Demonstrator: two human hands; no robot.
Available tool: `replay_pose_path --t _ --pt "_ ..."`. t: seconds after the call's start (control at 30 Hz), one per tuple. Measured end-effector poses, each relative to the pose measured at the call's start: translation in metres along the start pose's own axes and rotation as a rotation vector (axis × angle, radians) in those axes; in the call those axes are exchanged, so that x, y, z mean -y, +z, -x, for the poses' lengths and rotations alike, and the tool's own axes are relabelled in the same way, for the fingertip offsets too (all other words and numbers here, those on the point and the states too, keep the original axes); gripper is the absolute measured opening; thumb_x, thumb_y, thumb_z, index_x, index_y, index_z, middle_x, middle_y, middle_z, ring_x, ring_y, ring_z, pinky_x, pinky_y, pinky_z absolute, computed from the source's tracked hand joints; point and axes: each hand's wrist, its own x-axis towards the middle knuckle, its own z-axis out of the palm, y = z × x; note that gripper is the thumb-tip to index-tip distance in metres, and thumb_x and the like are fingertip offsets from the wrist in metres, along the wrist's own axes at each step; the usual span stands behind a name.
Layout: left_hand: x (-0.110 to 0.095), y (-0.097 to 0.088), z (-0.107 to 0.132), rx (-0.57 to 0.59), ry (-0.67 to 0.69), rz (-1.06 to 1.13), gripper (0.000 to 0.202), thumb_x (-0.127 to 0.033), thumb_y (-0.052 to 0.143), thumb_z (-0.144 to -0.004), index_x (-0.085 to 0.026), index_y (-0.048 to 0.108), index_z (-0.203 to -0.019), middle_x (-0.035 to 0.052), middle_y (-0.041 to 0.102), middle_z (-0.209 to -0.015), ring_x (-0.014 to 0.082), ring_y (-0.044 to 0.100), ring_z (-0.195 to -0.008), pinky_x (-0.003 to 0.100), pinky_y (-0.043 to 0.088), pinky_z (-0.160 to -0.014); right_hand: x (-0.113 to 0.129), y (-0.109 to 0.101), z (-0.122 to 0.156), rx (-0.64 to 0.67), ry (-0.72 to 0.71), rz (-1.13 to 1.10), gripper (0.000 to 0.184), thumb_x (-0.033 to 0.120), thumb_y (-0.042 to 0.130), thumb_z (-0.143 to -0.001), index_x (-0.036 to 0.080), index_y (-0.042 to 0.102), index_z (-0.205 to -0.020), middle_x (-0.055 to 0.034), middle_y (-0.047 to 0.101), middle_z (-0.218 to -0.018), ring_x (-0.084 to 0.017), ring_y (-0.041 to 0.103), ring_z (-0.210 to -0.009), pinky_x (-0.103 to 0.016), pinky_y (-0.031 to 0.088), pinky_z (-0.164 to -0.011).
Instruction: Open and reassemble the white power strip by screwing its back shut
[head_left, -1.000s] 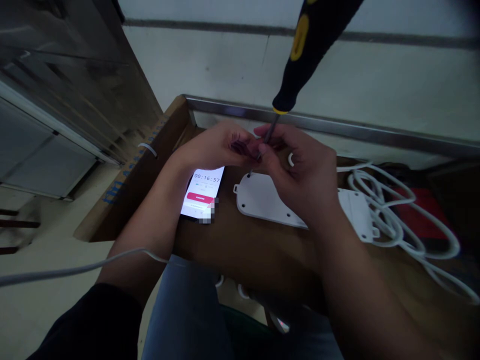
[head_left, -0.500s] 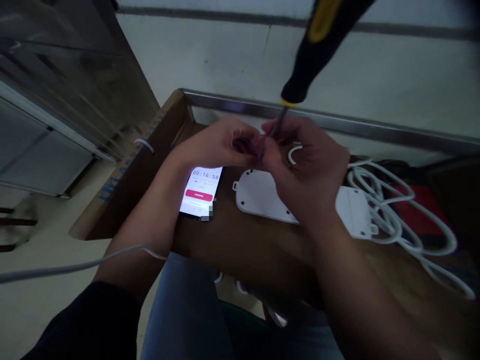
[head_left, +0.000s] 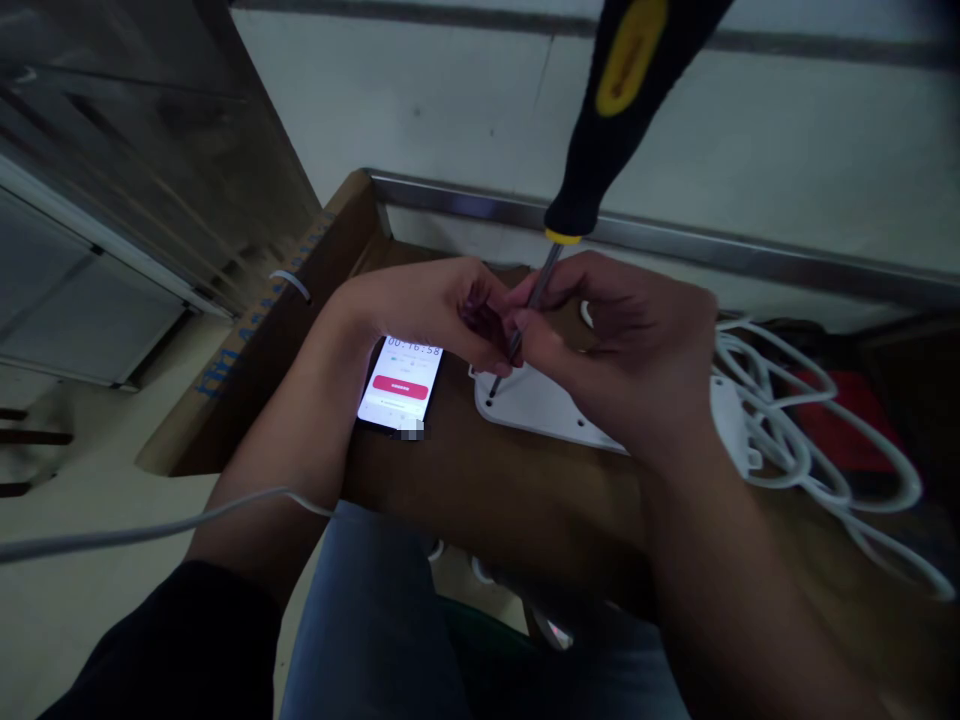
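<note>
Board session: screwdriver tip at corner hole of white plate

Brown board lies across the person's jeans, with a steel rail and white wall beyond it and a carton flap with blue print along its left side.

Plate lies flat on the board, mostly under the right hand; its far end sits beside the loose coil of white cable, touching it. Four or more small holes show on its face; the exact count is hidden by the hand.

Screwdriver stands tilted, black-and-yellow handle up and away, steel shaft passing down between the hands. Fingertips of the left hand and right hand come together and close on the shaft; which hand bears the load cannot be told. Tip sits at the hole nearest the left corner.

Phone lies just left of the plate, under the left hand, its screen lit, timer reading 00:16:58. Red object lies past the cable; kind unclear in the dark.
</note>
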Motion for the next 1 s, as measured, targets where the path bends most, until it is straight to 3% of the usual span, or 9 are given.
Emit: replay_pose_path --t 0.1,0.3,0.53,0.7,0.9,1.0 --pt "-0.001 0.000 0.000 0.007 -0.023 0.000 0.017 -0.025 0.088 -0.066 -0.015 0.075 -0.068 -0.0031 0.067 -0.061 0.0118 0.060 -0.061 0.024 0.047 -0.062 0.001 0.001 0.001 0.023 0.005 0.003 0.015 0.010 0.072 -0.081 0.024 0.072 -0.087 0.0045 0.076 -0.086 -0.012 0.072 -0.079 -0.026 0.062 -0.076" --pt "0.000 0.000 0.001 0.057 0.007 -0.045 0.015 -0.027 0.084 -0.073 -0.016 0.074 -0.069 -0.0022 0.067 -0.063 0.0113 0.059 -0.062 0.025 0.049 -0.065 0.003 -0.004 0.000 0.072 -0.030 0.021 0.012 0.011 0.072 -0.082 0.022 0.072 -0.087 0.0054 0.075 -0.083 -0.008 0.069 -0.075 -0.021 0.059 -0.074" --pt "-0.001 0.001 0.000 0.061 0.032 -0.078 0.020 -0.031 0.082 -0.073 -0.015 0.071 -0.068 -0.0025 0.066 -0.064 0.0098 0.054 -0.062 0.023 0.046 -0.064 0.007 -0.006 0.000 0.094 -0.042 0.097 0.011 0.015 0.071 -0.084 0.025 0.072 -0.089 0.0052 0.075 -0.085 -0.011 0.070 -0.076 -0.025 0.060 -0.072" --pt "-0.006 0.003 0.002 0.031 0.013 -0.130 0.015 -0.027 0.073 -0.073 -0.014 0.067 -0.070 -0.0054 0.057 -0.063 0.0080 0.047 -0.065 0.021 0.040 -0.063 0.008 -0.006 0.000 0.078 -0.050 0.102 0.011 0.014 0.070 -0.084 0.024 0.071 -0.089 0.0050 0.078 -0.089 -0.011 0.073 -0.080 -0.025 0.061 -0.075" --pt "0.002 0.000 0.003 0.136 0.003 -0.125 0.019 -0.031 0.076 -0.077 -0.014 0.076 -0.083 0.0039 0.076 -0.080 0.0174 0.065 -0.080 0.029 0.053 -0.076 0.009 -0.008 -0.002 0.209 -0.070 0.164 0.011 0.016 0.073 -0.086 0.026 0.067 -0.086 0.0042 0.076 -0.091 -0.013 0.072 -0.081 -0.027 0.058 -0.072" --pt "0.002 -0.001 0.004 0.165 0.013 -0.081 0.015 -0.029 0.078 -0.080 -0.014 0.076 -0.082 0.0041 0.077 -0.080 0.0161 0.065 -0.077 0.028 0.053 -0.074 0.013 -0.011 -0.004 0.238 -0.130 0.133 0.015 0.014 0.073 -0.086 0.024 0.065 -0.078 0.0036 0.072 -0.088 -0.011 0.068 -0.078 -0.025 0.056 -0.069"
